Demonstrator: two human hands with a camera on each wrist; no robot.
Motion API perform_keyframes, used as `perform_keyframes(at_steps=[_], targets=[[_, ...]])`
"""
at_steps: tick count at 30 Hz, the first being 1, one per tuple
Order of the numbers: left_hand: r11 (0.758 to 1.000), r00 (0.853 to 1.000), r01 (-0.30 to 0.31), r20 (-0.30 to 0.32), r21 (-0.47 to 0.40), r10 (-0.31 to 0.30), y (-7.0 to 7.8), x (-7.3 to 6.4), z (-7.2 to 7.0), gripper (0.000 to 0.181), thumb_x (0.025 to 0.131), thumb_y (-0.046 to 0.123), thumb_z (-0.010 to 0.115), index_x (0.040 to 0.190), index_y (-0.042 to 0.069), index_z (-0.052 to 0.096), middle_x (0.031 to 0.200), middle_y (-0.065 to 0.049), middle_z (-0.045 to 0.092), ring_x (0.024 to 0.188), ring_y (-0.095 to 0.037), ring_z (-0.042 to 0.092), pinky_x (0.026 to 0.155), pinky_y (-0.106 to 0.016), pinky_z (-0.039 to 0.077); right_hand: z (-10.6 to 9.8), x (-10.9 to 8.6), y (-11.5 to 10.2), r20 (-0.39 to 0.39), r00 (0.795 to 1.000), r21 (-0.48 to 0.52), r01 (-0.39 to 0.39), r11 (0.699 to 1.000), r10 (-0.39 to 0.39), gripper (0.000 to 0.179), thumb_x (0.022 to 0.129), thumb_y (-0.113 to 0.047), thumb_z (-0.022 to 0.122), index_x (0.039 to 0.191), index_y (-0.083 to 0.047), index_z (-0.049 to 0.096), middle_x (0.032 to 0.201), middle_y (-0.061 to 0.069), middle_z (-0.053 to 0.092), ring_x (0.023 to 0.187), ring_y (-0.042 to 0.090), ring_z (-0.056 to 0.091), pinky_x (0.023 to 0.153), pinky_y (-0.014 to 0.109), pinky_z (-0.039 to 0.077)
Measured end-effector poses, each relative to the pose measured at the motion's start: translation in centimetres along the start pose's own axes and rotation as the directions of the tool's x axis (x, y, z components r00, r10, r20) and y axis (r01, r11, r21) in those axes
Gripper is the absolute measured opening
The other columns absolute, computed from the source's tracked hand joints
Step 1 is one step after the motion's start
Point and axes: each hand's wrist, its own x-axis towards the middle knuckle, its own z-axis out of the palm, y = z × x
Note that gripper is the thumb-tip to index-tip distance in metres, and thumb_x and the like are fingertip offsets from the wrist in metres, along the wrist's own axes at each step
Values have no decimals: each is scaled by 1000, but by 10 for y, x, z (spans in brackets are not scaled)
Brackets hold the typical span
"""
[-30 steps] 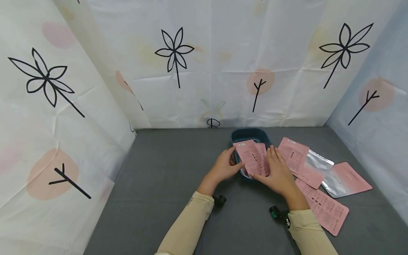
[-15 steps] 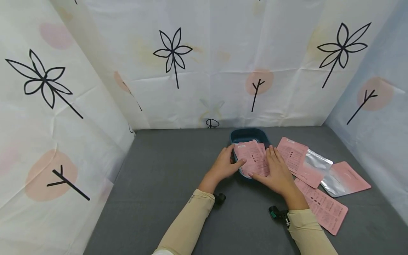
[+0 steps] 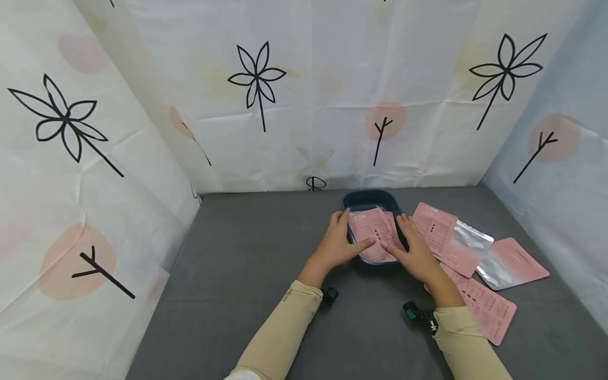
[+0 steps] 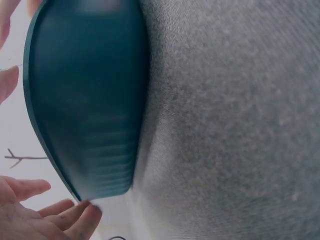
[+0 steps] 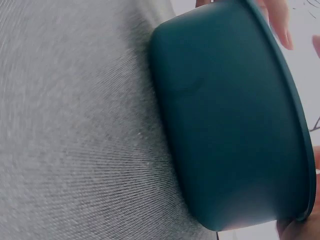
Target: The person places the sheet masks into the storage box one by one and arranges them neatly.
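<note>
A dark teal plastic basin holds several pink sachets, printed side up and overlapping. At its left side my left hand has its fingers along the rim, with the thumb stretched over the sachets. My right hand is at the right side, fingers extended near the rim and thumb pointing inward over the sachets. The two thumb tips come close together. In the left wrist view, relaxed left fingers meet the rim's corner from outside. The right wrist view has the basin wall standing on the cloth.
Right of the basin lie more pink sachets, some overlapping, and pink-and-silver sachets. A grey cloth covers the table. White patterned curtains enclose the back and both sides.
Both thumbs have moved inward over the sachets, closer to each other. The right hand has shifted slightly to the right, and the sachets in the basin lie a little more closely together.
</note>
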Motion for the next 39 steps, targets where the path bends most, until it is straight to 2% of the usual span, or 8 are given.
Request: perform_keyframes(at_steps=[7, 13, 16, 18, 20, 22, 27, 39], targets=[[998, 999, -41, -30, 55, 43, 16, 2, 6, 110, 95, 59, 73, 173, 15, 7, 179, -15, 7, 164, -38, 21, 122, -62, 38, -9, -9, -7, -220, 975, 118, 19, 993, 7, 49, 104, -24, 70, 148, -5, 61, 154, 24, 57, 149, 48, 44, 115, 76, 33], [961, 995, -77, -42, 267, 92, 27, 7, 18, 122, 90, 70, 72, 171, 5, 6, 179, -19, -5, 167, -39, 1, 131, -56, 23, -28, -22, -3, -267, 962, 119, -20, 993, 52, 50, 105, -30, 70, 148, -5, 61, 150, 23, 60, 140, 45, 52, 110, 73, 41], [921, 995, -73, -40, 383, 95, 29, 11, 26, 131, 85, 80, 69, 170, 2, 6, 178, -22, -5, 166, -41, 1, 133, -52, 18, -37, -28, 6, -295, 950, 108, -68, 992, 97, 50, 105, -29, 69, 148, -6, 61, 149, 21, 60, 135, 39, 54, 115, 44, 47], [899, 995, -63, -38, 433, 88, 29, 13, 31, 136, 82, 85, 66, 170, 0, 7, 178, -24, -1, 166, -42, 3, 134, -50, 16, -43, -32, 13, -312, 940, 99, -112, 989, 138, 51, 105, -29, 68, 149, -5, 60, 148, 20, 61, 132, 37, 54, 107, 22, 44], [886, 997, -47, -39, 461, 74, 28, 14, 36, 139, 80, 90, 63, 169, -1, 8, 178, -25, 4, 167, -41, 4, 134, -49, 17, -48, -34, 20, -319, 928, 93, -168, 981, 189, 54, 106, -33, 66, 150, -3, 58, 148, 21, 61, 131, 37, 56, 100, 13, 39], [884, 998, -30, -39, 467, 55, 28, 14, 40, 142, 77, 93, 61, 169, 0, 7, 178, -23, 5, 167, -38, 4, 134, -48, 17, -52, -35, 27, -314, 917, 90, -229, 969, 246, 58, 107, -38, 64, 152, -2, 55, 149, 24, 59, 133, 40, 56, 108, 19, 44], [885, 998, -13, -53, 466, 43, 27, 14, 45, 148, 73, 98, 59, 170, 2, 2, 179, -22, 1, 167, -37, 1, 134, -49, 15, -58, -31, 43, -263, 893, 117, -347, 931, 366, 68, 107, -43, 60, 157, 1, 46, 153, 32, 51, 138, 50, 52, 112, 64, 45], [873, 1000, 27, -19, 486, -20, 31, 12, 47, 151, 70, 98, 63, 170, 3, 3, 179, -23, -1, 167, -37, -3, 134, -49, 14, -64, -5, 67, -176, 860, 60, -476, 877, 479, 89, 105, -54, 56, 163, 7, 29, 160, 37, 39, 142, 55, 46, 112, 69, 43]])
